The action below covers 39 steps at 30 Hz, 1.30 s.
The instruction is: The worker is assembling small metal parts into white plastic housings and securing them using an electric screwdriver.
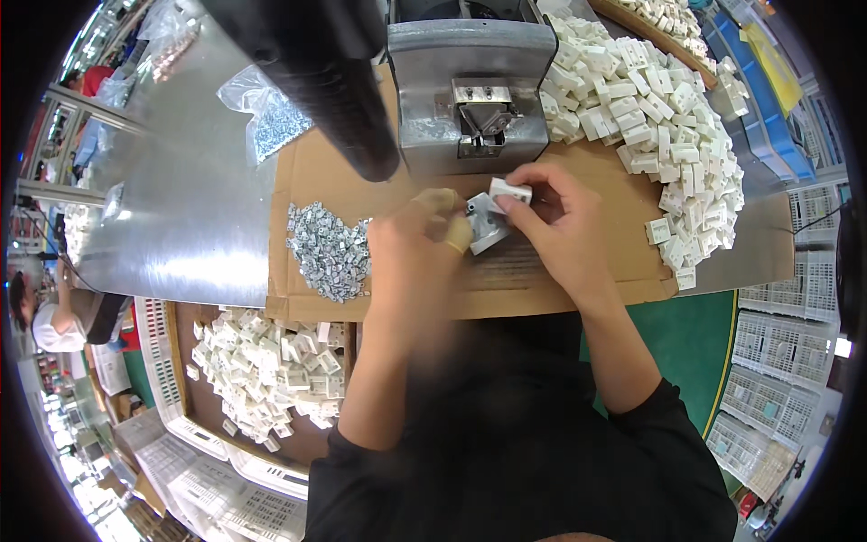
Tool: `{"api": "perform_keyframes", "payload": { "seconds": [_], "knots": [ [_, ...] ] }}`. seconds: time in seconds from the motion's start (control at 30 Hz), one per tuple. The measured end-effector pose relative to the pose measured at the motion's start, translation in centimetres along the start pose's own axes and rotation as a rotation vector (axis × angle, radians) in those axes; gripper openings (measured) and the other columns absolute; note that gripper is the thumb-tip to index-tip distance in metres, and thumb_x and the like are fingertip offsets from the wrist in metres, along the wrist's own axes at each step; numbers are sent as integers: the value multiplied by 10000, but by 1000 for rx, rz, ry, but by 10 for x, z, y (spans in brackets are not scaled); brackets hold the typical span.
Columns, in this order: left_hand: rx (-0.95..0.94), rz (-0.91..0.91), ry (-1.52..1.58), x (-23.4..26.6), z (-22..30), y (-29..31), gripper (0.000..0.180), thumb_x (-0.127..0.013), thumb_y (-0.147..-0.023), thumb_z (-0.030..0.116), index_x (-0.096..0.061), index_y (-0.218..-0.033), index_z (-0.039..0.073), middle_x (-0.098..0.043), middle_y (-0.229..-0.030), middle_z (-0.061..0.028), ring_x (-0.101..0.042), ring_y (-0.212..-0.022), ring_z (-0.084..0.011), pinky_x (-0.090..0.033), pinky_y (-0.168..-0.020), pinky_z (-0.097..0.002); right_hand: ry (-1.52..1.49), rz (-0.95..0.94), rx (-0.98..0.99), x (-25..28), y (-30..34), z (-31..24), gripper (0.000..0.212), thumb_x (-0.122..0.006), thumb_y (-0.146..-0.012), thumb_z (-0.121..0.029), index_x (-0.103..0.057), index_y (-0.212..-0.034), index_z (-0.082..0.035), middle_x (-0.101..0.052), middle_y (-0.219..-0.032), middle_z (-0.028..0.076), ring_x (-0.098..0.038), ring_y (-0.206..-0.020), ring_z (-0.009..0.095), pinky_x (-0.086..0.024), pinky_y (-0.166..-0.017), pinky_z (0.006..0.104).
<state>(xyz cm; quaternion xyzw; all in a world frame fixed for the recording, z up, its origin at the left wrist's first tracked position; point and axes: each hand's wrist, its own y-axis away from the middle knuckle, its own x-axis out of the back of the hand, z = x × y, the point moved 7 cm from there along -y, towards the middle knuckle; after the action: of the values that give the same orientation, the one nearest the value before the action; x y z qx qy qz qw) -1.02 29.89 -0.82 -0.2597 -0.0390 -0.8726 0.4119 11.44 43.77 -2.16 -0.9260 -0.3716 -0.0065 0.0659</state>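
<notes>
Right hand [564, 217]: white block [512, 191] pinched between thumb and fingers, grip closed. Block is just off the machine's [424, 104] near side, over the cardboard [632, 239], at the far right end of a metal piece [489, 237]. Can't tell if block and metal touch.

Left hand [406, 248]: blurred, yellow cots [459, 233] on the fingertips, at the left edge of the metal. Can't tell whether it grips the metal, holds a small part, or only rests there.

Step in hand, my read: two-handed work on one block at the metal piece, right hand placing or steadying it, left hand at the fine side. Next move would call for a firm right pinch, block square to the metal, left fingertips clear of the contact faces.

Around: small metal parts [330, 253] heaped left on the cardboard, in easy left reach. Screw bag [278, 122] far left. Big block pile [664, 126] far right. More blocks [271, 370] near left, in a bin below table level. Black tube [334, 99] hangs over the far left.
</notes>
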Motion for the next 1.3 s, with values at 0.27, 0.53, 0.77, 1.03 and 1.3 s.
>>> {"api": "perform_keyframes", "payload": {
  "seconds": [0.27,0.53,0.77,1.03,1.3],
  "knots": [
    [-201,106,-104,-10,10,7,177,-761,-818,19,-766,-988,-30,-706,-848,-102,-646,-612,-144,-505,-596,-277,673,-226,441,-17,-3,-37,275,-755,-836,-43,-689,-1103,-43,-696,-987,130,-676,-843,308,-550,-770,376],
    [-180,71,-87,-6,10,8,139,-777,-850,-2,-770,-987,-29,-695,-882,-94,-666,-636,-157,-502,-587,-288,92,24,322,-2,-13,-24,201,-790,-833,-46,-680,-1001,-33,-703,-884,105,-702,-789,220,-533,-687,319],
    [-154,78,-74,-3,4,7,129,-800,-834,9,-769,-952,-33,-694,-878,-92,-648,-616,-149,-494,-578,-291,363,-13,292,-6,-4,-9,209,-816,-827,-69,-701,-999,-46,-733,-889,93,-709,-730,227,-545,-632,312],
    [-179,65,-91,-2,8,6,146,-803,-823,12,-764,-957,-33,-695,-874,-106,-663,-616,-176,-503,-583,-300,537,73,426,-17,12,-36,260,-816,-804,-34,-724,-1048,-37,-717,-928,115,-685,-734,278,-551,-615,352],
    [-229,-38,-161,16,13,3,229,-798,-799,7,-754,-1021,-32,-693,-908,-140,-697,-722,-262,-540,-658,-349,698,-59,677,-36,24,-60,287,-832,-771,-64,-740,-1042,-43,-679,-869,86,-638,-780,265,-542,-676,378]
  ]
}}
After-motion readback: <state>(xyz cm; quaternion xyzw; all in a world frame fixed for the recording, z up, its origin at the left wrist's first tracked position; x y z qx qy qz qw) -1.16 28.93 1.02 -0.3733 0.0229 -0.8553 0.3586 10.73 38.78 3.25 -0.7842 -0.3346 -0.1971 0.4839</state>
